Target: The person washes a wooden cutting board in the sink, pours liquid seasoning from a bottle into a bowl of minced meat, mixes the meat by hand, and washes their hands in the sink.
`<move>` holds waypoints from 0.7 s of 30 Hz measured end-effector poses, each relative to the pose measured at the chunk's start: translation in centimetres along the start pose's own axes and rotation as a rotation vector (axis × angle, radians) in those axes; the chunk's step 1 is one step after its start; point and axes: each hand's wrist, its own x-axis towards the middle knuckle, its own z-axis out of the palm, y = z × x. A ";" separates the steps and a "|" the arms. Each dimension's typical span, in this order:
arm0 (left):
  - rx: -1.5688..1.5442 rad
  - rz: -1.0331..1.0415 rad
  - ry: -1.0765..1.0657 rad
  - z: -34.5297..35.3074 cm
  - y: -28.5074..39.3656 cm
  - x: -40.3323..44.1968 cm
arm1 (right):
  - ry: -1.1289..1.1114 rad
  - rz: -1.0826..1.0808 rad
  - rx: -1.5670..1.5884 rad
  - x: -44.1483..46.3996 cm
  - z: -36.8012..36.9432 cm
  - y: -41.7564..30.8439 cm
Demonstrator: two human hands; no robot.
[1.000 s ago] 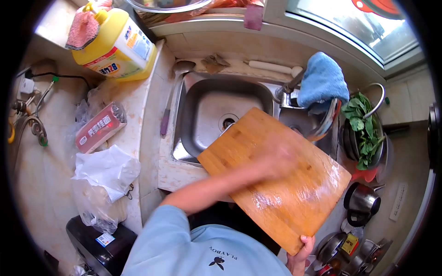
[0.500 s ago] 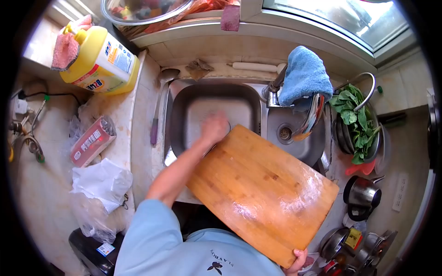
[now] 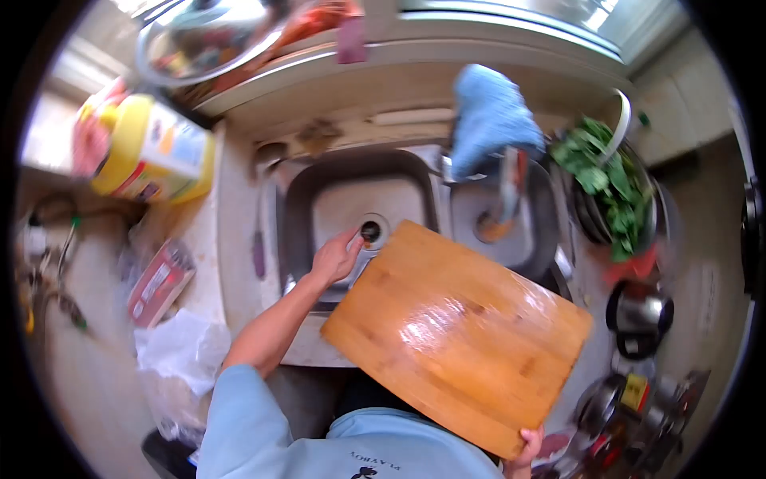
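Observation:
A wet wooden cutting board (image 3: 463, 327) is tilted across the front of the sink, its top corner over the left basin. My right hand (image 3: 525, 449) grips its lower right corner, thumb on the upper face. Inside the left steel basin (image 3: 319, 188), my left hand (image 3: 337, 257) is beside the round drain (image 3: 370, 231), which shows a dark centre. The left fingers are drawn together next to the drain rim. Whatever they pinch, if anything, is too small to make out.
A blue cloth (image 3: 491, 120) hangs over the faucet above the right basin (image 3: 535, 231). Leafy greens (image 3: 610, 184) fill a bowl at right, near a steel kettle (image 3: 640, 318). A ladle (image 3: 259, 215) lies left of the sink, and a yellow jug (image 3: 155, 152) stands farther left.
My left hand has drawn back toward me and left from over the drain, which now shows. The board has shifted slightly, still in my right hand. The camera view has moved.

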 end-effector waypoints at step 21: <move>-0.314 -0.132 -0.274 3.3 11.5 2.5 | 0.236 0.215 -0.844 -0.7 -7.9 14.2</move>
